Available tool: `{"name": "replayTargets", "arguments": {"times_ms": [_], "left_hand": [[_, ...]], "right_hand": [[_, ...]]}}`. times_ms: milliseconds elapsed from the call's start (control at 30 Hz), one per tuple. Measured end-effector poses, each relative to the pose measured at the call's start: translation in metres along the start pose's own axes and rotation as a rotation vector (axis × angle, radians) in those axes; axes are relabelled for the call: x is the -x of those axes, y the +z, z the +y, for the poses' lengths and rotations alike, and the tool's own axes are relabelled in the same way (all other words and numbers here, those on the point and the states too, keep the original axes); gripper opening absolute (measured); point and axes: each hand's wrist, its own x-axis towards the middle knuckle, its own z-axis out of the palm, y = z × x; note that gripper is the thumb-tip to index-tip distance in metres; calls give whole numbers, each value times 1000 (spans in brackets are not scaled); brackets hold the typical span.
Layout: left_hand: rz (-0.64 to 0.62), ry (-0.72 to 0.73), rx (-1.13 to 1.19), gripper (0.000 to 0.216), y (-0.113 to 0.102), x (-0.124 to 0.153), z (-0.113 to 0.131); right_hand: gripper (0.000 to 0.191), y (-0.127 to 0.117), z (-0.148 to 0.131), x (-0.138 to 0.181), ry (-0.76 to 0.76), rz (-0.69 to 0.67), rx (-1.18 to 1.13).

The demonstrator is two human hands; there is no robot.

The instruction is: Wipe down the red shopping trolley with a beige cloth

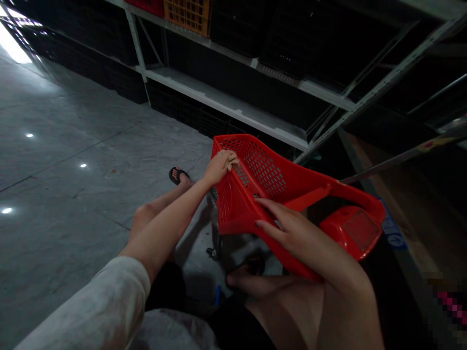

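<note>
A red plastic shopping cart with slotted basket walls stands right in front of me, tilted in my view. My left hand is closed on a small, crumpled, pale beige cloth and rests on the upper edge of the basket. Farther back along the same side, my right hand straddles the red rim, with the thumb outside and the fingers over the inner side. Under the basket a caster wheel shows. The cart's red moulded seat or handle part lies beyond my right forearm.
A metal shelving rack runs behind the cart, with dark crates below and a yellow crate above. Grey concrete floor spreads to the left. My sandalled foot is beside the cart. A blue floor sign lies at right.
</note>
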Motion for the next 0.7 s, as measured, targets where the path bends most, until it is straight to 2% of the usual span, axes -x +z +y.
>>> {"name": "replayTargets", "arguments": {"times_ms": [100,200,333,400,467,500,567,633,700], "left_hand": [[-6,-28,0,24,4,-16,-2],[51,-40,40,20,21,-2,21],[294,-19,276,21,48,62,92],[401,-61,357,20,60,96,129],[508,-126,380,17,71,122,150],[545,-149,378,17,77,130,153],[570,-188,361,17,88,137,139],[561,-269,329,23,94,131,108],[531,-379,284,30,92,112,71]], "right_hand": [[52,-2,4,-8,32,-1,27],[53,-5,2,-14,7,-24,59],[50,-5,2,-10,-36,-29,102],[45,-3,5,-7,-12,-30,128],[43,-1,10,-4,0,-22,146],[43,0,12,-3,-12,-12,153],[45,2,16,-4,-49,14,177],[49,3,19,-5,-56,34,219],[53,3,20,-7,-26,34,247]]}}
